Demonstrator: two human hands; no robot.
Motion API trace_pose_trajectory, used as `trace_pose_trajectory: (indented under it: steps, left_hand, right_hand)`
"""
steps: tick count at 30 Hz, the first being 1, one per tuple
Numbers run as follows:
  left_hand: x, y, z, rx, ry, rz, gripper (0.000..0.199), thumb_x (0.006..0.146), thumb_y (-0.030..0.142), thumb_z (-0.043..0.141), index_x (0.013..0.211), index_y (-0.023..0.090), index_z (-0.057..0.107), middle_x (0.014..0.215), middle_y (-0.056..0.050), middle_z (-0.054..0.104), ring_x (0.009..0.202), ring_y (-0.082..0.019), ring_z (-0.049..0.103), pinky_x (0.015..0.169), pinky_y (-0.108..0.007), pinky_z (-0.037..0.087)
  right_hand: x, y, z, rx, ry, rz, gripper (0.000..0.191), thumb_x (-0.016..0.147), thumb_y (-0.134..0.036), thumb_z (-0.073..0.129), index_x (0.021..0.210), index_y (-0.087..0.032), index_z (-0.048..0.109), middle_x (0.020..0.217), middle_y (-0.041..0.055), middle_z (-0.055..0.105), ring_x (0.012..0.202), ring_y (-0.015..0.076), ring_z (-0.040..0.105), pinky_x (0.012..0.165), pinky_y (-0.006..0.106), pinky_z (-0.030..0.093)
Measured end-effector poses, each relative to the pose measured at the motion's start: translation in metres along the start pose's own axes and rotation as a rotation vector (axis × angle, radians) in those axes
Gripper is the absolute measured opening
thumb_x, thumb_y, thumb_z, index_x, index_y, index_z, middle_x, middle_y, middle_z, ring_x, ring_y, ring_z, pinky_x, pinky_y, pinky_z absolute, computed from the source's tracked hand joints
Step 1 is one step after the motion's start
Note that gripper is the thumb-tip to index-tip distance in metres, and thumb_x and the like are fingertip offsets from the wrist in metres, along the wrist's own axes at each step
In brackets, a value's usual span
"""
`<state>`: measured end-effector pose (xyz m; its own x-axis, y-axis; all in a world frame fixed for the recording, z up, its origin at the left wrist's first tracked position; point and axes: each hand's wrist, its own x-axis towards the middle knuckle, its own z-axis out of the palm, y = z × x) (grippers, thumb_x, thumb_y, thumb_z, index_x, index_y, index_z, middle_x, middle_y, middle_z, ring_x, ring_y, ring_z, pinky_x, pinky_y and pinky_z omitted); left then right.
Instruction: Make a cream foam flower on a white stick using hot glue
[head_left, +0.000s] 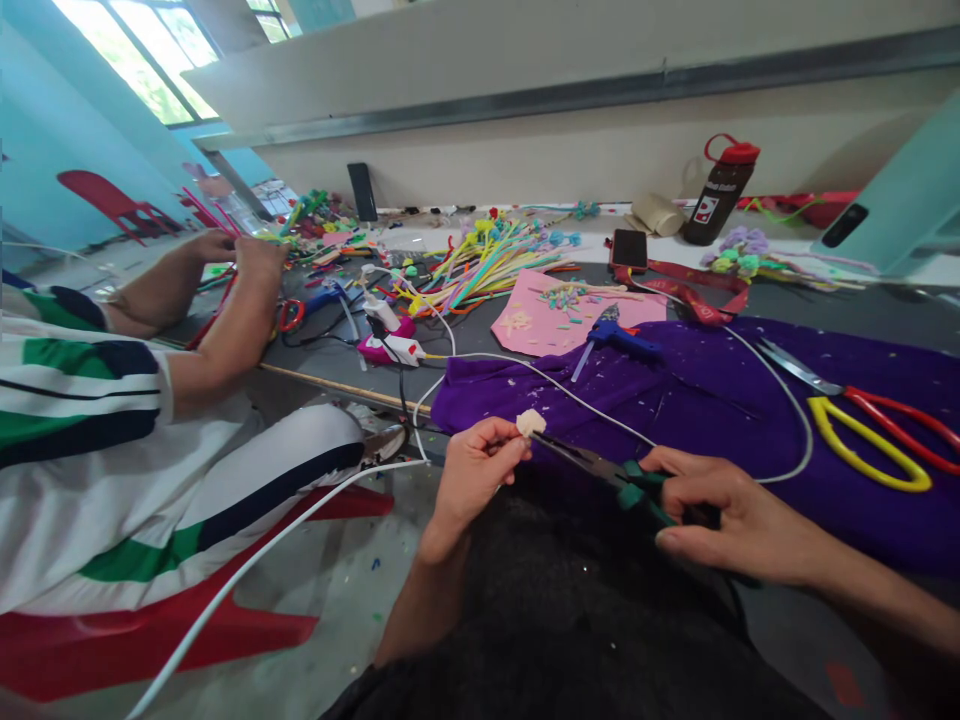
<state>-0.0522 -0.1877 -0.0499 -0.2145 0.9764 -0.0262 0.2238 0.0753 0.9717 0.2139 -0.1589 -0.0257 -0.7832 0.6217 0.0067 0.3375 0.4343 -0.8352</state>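
Between the thumb and fingers of my left hand is a small cream fluffy piece, pinched just past the table edge. My right hand is wrapped round the dark green handles of a pair of scissors. Their long grey blades point left, with the tips at the cream piece; whether they touch it I cannot tell. Beyond my hands, a blue glue gun lies on a purple cloth. Large scissors with yellow and red handles rest to the right.
A pink sheet bears small cut pieces. Colourful pipe cleaners heap behind it. A power strip and white cable lie left. A phone and bottle stand farther back. Another person works at left.
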Motion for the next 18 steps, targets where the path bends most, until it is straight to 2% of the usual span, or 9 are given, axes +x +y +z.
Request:
trace_pose_trajectory:
  steps: [8, 18]
  left_hand:
    - [-0.0006, 0.0015, 0.0016, 0.079, 0.016, 0.027, 0.007, 0.068, 0.022, 0.061, 0.067, 0.016, 0.062, 0.055, 0.003, 0.061, 0.038, -0.004, 0.045, 0.038, -0.015, 0.035]
    - [-0.0018, -0.0016, 0.0030, 0.126, 0.052, 0.066, 0.008, 0.070, 0.024, 0.060, 0.070, 0.016, 0.062, 0.057, 0.003, 0.062, 0.040, -0.005, 0.047, 0.039, -0.015, 0.037]
  right_hand:
    - [0.0003, 0.0058, 0.0013, 0.019, -0.014, 0.002, 0.026, 0.074, -0.028, 0.062, 0.056, -0.016, 0.048, 0.081, 0.0014, 0.049, 0.075, 0.0148, 0.049, 0.067, 0.026, 0.037]
    - [-0.0004, 0.0039, 0.0013, 0.019, -0.015, 0.008, 0.024, 0.073, -0.025, 0.062, 0.056, -0.016, 0.048, 0.082, 0.0015, 0.049, 0.074, 0.0141, 0.049, 0.066, 0.026, 0.037]
